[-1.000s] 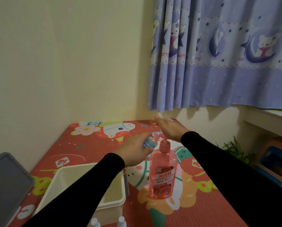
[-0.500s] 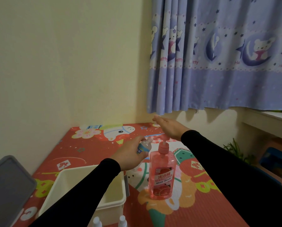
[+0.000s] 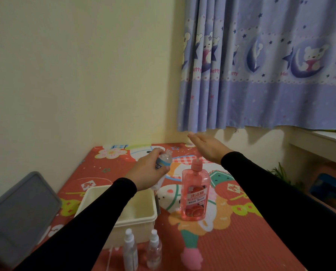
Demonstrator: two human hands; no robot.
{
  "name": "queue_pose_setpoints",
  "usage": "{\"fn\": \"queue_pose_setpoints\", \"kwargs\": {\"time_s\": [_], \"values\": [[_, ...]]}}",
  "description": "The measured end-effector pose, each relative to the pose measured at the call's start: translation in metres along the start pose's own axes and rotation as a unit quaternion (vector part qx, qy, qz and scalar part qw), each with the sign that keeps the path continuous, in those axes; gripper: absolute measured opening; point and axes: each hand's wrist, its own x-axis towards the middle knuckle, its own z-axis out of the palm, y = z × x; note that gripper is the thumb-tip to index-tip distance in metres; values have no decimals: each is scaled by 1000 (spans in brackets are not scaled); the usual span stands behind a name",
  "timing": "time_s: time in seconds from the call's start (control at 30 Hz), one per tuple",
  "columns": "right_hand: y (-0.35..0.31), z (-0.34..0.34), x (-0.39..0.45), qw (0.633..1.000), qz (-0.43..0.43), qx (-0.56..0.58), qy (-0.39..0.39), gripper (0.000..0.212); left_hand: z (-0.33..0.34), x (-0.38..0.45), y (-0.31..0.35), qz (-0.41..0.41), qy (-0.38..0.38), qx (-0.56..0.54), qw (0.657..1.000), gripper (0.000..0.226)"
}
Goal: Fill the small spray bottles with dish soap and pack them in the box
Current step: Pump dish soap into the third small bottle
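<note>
My left hand (image 3: 146, 173) curls round a small clear bottle (image 3: 163, 163), uncapped, its open neck tilted up and away from me. My right hand (image 3: 207, 146) is flat, fingers straight, holding nothing, hovering just above the pump (image 3: 196, 163) of the soap bottle (image 3: 195, 194), which stands just right of my grip.

To do this well, I should bring the open neck right under the pump's spout before I press, hold the bottle steady and upright, and push down slowly with my palm so the soap goes into the narrow mouth rather than down the side. The plastic is smooth and would turn slippery if soap ran over it.

The soap bottle is translucent pink, tall with rounded shoulders. Below my left wrist sits the cream box (image 3: 141, 216), hard-walled and open. Nearer me stand two capped spray bottles (image 3: 131, 251), slim and clear. All rest on a ribbed, printed red mat (image 3: 231, 241).
</note>
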Motion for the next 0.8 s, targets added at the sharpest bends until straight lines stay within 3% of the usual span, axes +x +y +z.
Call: {"fn": "queue_pose_setpoints", "kwargs": {"time_s": [0.4, 0.8], "values": [[-34, 13, -60, 996, -86, -13, 37, 54, -39, -65, -4, -19, 100, -67, 993, 38], [-87, 124, -133, 963, -255, -11, -89, 42, -70, -141, -38, -71, 160, -104, 979, 53]]}}
